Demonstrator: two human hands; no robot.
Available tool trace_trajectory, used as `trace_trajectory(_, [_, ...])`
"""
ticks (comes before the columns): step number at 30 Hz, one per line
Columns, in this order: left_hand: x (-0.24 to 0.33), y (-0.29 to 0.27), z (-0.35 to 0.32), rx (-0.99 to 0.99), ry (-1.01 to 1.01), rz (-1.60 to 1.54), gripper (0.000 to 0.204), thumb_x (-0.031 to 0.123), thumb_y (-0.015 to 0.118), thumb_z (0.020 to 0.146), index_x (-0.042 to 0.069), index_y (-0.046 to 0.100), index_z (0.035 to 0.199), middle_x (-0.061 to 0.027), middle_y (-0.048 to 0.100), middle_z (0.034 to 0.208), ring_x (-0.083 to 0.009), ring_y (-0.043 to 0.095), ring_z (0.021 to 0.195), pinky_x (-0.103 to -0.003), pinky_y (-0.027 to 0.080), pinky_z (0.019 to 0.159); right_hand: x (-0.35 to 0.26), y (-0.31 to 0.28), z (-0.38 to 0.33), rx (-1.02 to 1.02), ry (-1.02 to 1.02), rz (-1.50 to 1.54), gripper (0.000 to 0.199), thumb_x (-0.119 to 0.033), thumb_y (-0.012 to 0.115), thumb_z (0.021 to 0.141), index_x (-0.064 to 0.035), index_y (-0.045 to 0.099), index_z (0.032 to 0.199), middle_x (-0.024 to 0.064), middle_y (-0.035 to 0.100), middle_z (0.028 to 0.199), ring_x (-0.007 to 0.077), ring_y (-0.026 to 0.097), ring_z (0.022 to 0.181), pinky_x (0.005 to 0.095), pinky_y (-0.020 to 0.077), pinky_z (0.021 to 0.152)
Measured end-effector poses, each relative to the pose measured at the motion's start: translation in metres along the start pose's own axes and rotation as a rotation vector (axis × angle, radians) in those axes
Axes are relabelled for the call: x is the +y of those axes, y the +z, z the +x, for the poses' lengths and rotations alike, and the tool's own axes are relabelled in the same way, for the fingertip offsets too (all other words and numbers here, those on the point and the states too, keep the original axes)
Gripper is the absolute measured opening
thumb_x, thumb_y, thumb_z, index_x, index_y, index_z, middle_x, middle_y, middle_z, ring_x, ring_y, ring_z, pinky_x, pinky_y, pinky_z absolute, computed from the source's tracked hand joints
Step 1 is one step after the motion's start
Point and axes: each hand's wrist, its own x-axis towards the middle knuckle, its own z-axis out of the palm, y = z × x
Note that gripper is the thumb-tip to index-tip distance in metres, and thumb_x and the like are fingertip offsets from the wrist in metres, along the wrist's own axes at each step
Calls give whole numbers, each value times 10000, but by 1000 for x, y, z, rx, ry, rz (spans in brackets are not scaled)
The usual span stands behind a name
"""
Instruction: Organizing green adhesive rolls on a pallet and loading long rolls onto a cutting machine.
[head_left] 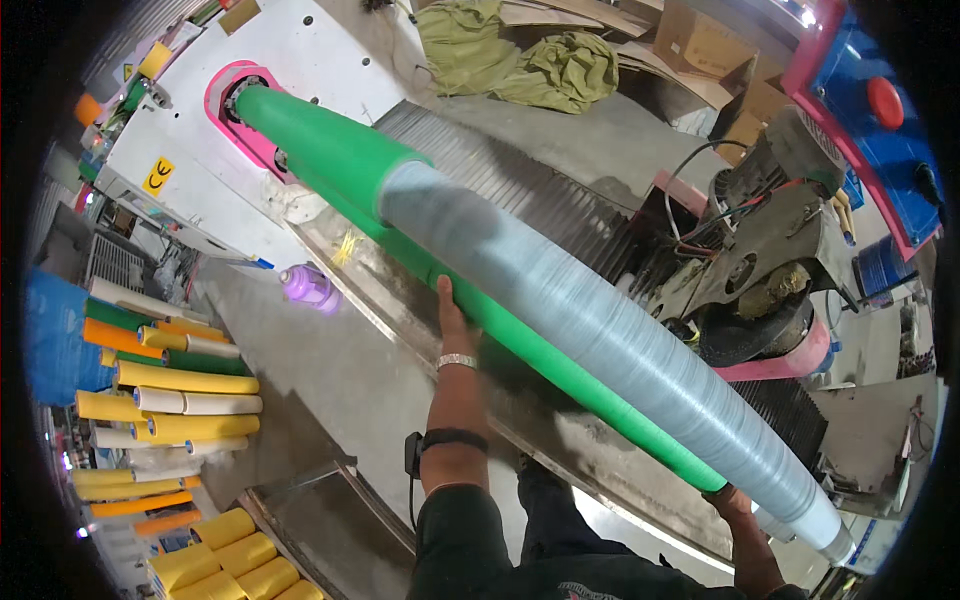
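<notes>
A long slim green roll [570, 375] runs slantwise across the middle. My left hand [450, 305] is closed on it about midway along, thumb on its near side, other fingers hidden beneath. Around the roll's lower right end my right hand [735, 503] is closed, partly hidden. Directly beside and above this roll lies a thicker shaft wound in grey sheet [600, 300], with a thick green section [330, 140] at its upper left. That section reaches a pink-rimmed opening [215, 100] in a white machine housing [330, 60]. Whether the two rolls touch is unclear.
Behind the shaft are a ribbed cover [500, 165] and a machine carriage with cables [770, 260]. A blue panel with a red button [884, 103] stands at far right. A purple bottle [310, 287] is beside the housing. Yellow rolls [190, 380] are stacked left; cardboard boxes [700, 40] lie behind.
</notes>
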Motion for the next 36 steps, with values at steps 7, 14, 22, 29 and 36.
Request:
trace_trajectory(7, [-108, -13, -52, -247, 59, -131, 566, 504, 564, 974, 94, 487, 1357, -45, 574, 1269, -232, 556, 1161, -413, 465, 1003, 27, -75, -33, -435, 511, 256, 887, -423, 819, 738, -64, 382, 1421, 183, 552, 1309, 364, 507, 1239, 468, 413, 1047])
trace_trajectory(14, [-237, 31, -190, -75, -114, -136, 652, 464, 635, 942, 71, 428, 1419, -56, 484, 1409, -254, 471, 1278, -435, 411, 1070, 161, -93, -170, -278, 590, 455, 751, -471, 759, 777, -49, 460, 1322, 190, 579, 1229, 354, 540, 1156, 475, 437, 1007])
trace_trajectory(22, [-373, -12, -297, -327, 343, 950, 716, 200, 734, 861, 54, 393, 1474, -123, 440, 1510, -314, 397, 1397, -407, 245, 1200, 296, -98, -311, -28, 552, 1030, 643, -526, 690, 823, -32, 549, 1210, 198, 610, 1137, 343, 577, 1061, 483, 464, 962])
trace_trajectory(29, [-340, 38, -282, -114, 204, 2177, 547, 534, 529, 956, 98, 614, 1274, -93, 643, 1243, -281, 613, 1098, -414, 513, 949, 322, -84, -371, 164, 539, 1451, 610, -574, 630, 862, -17, 627, 1112, 205, 637, 1056, 333, 610, 978, 490, 488, 922])
trace_trajectory(36, [-334, 39, -282, -52, 124, 1617, 567, 560, 512, 953, 110, 610, 1284, -93, 636, 1256, -285, 606, 1113, -425, 505, 963, 317, -60, -390, 208, 477, 1646, 634, -604, 614, 869, -9, 644, 1088, 205, 646, 1032, 320, 625, 947, 486, 496, 911])
